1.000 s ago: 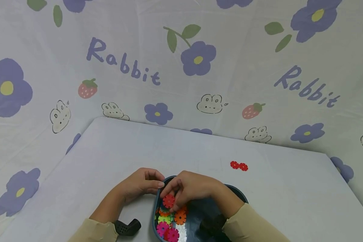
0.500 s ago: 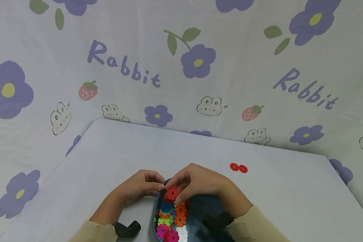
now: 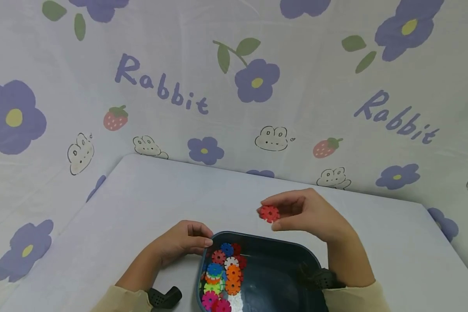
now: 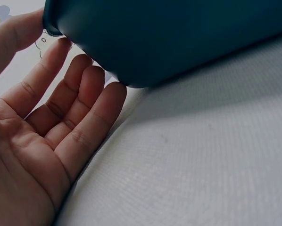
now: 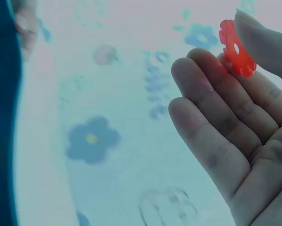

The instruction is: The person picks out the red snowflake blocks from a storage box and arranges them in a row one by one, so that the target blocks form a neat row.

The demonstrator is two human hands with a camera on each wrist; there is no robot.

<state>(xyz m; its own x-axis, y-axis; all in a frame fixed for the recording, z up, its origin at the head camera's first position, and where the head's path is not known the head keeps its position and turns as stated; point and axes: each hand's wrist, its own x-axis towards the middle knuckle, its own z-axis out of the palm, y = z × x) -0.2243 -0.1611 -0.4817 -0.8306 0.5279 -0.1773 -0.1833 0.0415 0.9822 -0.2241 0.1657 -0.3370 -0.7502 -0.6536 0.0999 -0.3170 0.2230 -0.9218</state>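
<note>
Red notched disc [image 3: 269, 213], just below-right of head-view centre | right hand [image 3: 315, 215] pinches it; left hand [image 3: 184, 238] pinches tray [image 3: 273, 246] rim, lower centre | we judge it light, stiff, slightly slippery; hold opposite edges.

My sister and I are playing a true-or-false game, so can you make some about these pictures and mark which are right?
1. The right hand holds a red piece. True.
2. The left hand is in the middle of the tray. False: it holds the tray at a corner.
3. An orange piece lies inside the tray. True.
4. Every piece in the tray is the same colour. False: there is a blue piece and a white piece too.
5. The flowers on the backdrop have purple petals. True.
6. The tray is pink. False: it is dark blue-green.
</note>
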